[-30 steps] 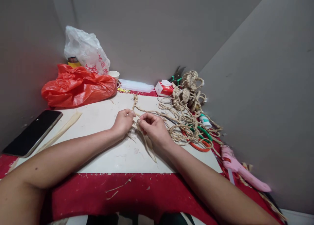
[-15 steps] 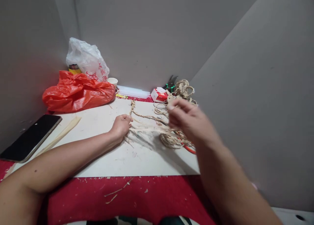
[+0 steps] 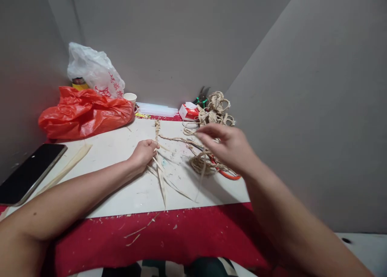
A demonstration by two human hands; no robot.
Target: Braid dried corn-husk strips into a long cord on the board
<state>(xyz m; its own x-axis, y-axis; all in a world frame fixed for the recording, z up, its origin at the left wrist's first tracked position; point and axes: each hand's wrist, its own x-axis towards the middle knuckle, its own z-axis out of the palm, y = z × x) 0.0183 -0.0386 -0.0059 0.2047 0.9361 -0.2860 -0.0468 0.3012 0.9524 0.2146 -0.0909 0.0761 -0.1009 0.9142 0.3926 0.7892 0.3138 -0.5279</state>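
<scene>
My left hand is closed in a pinch on a braided husk cord at the middle of the white board. Below its fingertips, loose pale husk strips fan out toward the front. Raised over the right part of the board, my right hand has thumb and fingertips together. A thin, blurred pale strip hangs beneath it, seemingly from its fingers. Behind and under that hand lie coils of twisted cord and a tool with orange-red handles. A thin cord runs from the braid toward the coils.
The white board lies on a red cloth with scraps. At left are a phone, a long husk piece and a red plastic bag. Along the back stand a paper cup, clear sticks, a small box and green-handled pliers.
A pale strip stretched between my hands; now the strips below my left hand hang loose toward the front edge. My left hand keeps its pinch. The view has shifted slightly right.
</scene>
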